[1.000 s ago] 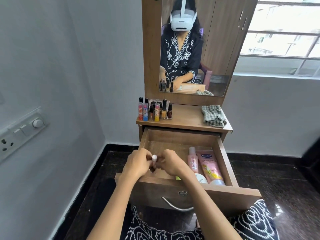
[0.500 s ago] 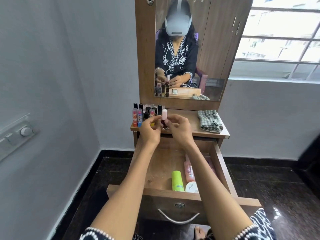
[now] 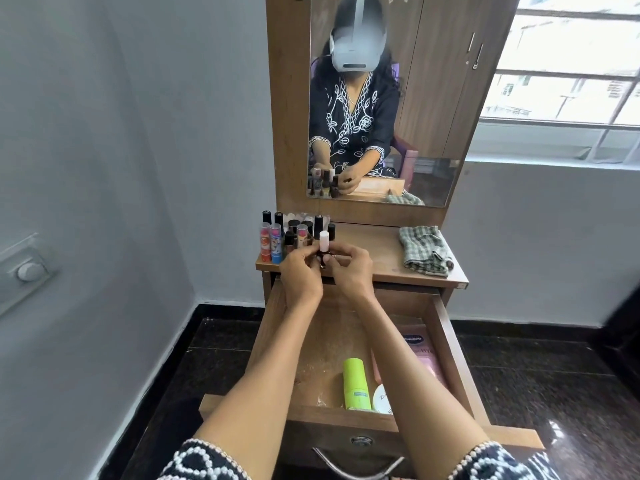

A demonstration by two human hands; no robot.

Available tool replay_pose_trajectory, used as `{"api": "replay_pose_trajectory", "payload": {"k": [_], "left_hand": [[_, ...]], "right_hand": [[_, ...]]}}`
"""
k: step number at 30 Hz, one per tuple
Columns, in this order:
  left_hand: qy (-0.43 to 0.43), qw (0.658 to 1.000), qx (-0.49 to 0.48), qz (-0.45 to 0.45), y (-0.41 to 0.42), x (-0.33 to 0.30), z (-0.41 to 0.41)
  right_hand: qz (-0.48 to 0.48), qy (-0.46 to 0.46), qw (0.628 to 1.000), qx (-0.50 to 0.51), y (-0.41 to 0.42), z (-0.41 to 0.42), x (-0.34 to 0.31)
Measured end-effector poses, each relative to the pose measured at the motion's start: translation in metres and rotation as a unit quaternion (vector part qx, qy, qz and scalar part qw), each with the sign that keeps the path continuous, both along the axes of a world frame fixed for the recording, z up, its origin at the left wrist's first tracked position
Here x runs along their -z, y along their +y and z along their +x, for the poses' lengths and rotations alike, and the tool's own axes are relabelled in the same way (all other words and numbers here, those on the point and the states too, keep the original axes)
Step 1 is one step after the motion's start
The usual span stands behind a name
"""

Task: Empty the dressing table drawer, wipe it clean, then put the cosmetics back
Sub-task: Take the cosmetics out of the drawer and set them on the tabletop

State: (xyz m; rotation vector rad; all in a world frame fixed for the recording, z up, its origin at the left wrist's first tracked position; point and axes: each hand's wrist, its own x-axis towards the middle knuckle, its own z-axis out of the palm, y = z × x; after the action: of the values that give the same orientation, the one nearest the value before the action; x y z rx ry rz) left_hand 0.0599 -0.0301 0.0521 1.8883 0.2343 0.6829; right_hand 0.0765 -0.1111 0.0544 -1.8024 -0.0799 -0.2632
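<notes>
Both my hands hold a small nail polish bottle with a white cap (image 3: 323,245) over the front edge of the dressing table top (image 3: 381,258). My left hand (image 3: 299,271) pinches it from the left, my right hand (image 3: 351,270) from the right. Several small cosmetic bottles (image 3: 294,237) stand in a cluster at the top's left. The drawer (image 3: 311,341) below is pulled open. Inside it lie a green tube (image 3: 355,382), a white round jar (image 3: 381,398) and a pink tube (image 3: 420,351), partly hidden by my right forearm.
A folded checked cloth (image 3: 424,249) lies on the right of the table top. A mirror (image 3: 381,98) rises behind it. A wall with a switch panel (image 3: 24,271) is close on the left, a window (image 3: 568,64) on the right. The floor is dark tile.
My hands lifted the white-capped bottle out of the drawer and up to the table top beside the bottle cluster. The green tube in the drawer came into view.
</notes>
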Motion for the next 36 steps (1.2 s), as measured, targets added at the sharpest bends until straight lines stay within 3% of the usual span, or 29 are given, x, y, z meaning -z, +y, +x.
{"api": "replay_pose_trajectory", "payload": {"k": [17,27,32,36], "left_hand": [[0.011,0.999,-0.022,0.02,-0.005,0.0,-0.006],[-0.02,0.998,0.034,-0.053,0.002,0.0,-0.067],[0.023,0.994,0.101,-0.036,-0.002,0.002,-0.098],[0.05,0.986,0.158,-0.02,-0.011,0.012,-0.113]], "right_hand": [[0.005,-0.028,0.999,0.024,0.005,-0.004,0.005],[0.113,-0.04,0.993,0.016,-0.034,-0.061,0.003],[0.058,-0.003,0.998,-0.006,-0.058,-0.097,-0.002],[-0.043,0.012,0.999,0.004,-0.071,-0.116,-0.003]]}}
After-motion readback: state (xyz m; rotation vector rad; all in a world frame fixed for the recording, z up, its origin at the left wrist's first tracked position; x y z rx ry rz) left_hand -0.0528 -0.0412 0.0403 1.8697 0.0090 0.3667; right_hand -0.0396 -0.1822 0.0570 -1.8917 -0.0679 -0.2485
